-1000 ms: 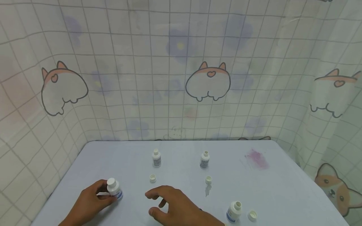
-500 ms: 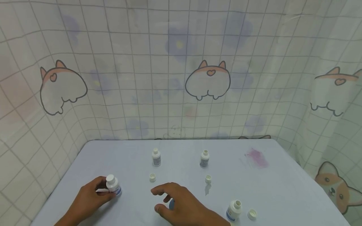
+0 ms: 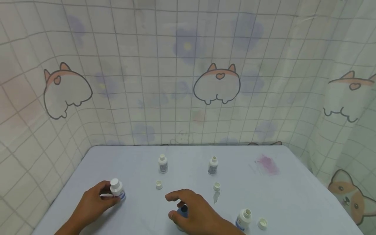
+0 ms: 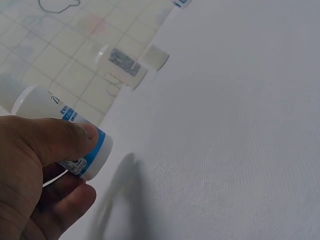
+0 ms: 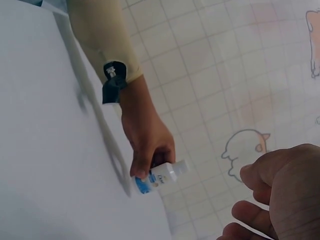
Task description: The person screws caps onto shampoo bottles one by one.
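In the head view my left hand [image 3: 93, 203] grips a white bottle [image 3: 118, 190] with a white cap and a blue-banded label, between thumb and fingers. The left wrist view shows the thumb across the label of this bottle [image 4: 85, 132], which appears lifted off the table. My right hand [image 3: 197, 210] hovers with fingers loosely bent and nothing in its grasp. Behind its thumb and fingers a blue object [image 3: 182, 212] with a dark spot on top is mostly hidden; its kind is unclear. To the right stand an uncapped white bottle [image 3: 243, 219] and a loose white cap [image 3: 262, 223].
Farther back on the white table [image 3: 188, 153] stand two small uncapped bottles, one left [image 3: 163, 164] and one right [image 3: 212, 165]. A white cap lies before each, the left cap [image 3: 159, 184] and the right cap [image 3: 216, 186]. A pink stain [image 3: 268, 164] marks the back right.
My right hand has moved to the right, and the blue object behind it shows more. The left hand has shifted slightly away from me with the white bottle still in its grip.
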Motion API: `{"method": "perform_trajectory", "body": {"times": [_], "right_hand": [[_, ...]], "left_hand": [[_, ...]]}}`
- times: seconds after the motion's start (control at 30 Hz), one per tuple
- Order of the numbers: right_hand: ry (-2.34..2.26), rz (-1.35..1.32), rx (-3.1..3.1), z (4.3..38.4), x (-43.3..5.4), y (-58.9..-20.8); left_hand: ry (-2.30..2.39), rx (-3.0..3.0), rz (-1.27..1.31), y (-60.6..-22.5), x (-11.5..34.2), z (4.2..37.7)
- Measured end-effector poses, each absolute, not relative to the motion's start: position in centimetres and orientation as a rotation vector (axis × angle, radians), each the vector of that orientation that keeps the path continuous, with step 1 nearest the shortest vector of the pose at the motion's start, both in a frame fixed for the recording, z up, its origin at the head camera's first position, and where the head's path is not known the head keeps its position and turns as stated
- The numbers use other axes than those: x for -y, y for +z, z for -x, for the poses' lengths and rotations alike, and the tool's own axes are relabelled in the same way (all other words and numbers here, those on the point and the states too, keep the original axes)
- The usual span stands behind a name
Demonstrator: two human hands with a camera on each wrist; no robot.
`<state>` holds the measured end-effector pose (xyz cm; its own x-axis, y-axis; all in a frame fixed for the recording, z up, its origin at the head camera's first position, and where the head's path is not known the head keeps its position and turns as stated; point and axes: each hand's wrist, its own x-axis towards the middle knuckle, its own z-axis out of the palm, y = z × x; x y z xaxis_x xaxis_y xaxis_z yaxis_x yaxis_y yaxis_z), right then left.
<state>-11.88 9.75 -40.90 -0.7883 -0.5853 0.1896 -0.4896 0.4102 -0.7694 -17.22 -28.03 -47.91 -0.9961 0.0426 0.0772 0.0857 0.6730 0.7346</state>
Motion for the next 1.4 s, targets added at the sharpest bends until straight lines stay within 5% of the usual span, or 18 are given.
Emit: {"method": "perform_trajectory", "body": {"times": [1.4], "right_hand": [[-1.37, 0.911, -2.608, 11.5, -12.9, -41.8]], "left_hand": [[-1.132, 2.813, 0.142, -47.8, 28.6, 19.3]]}}
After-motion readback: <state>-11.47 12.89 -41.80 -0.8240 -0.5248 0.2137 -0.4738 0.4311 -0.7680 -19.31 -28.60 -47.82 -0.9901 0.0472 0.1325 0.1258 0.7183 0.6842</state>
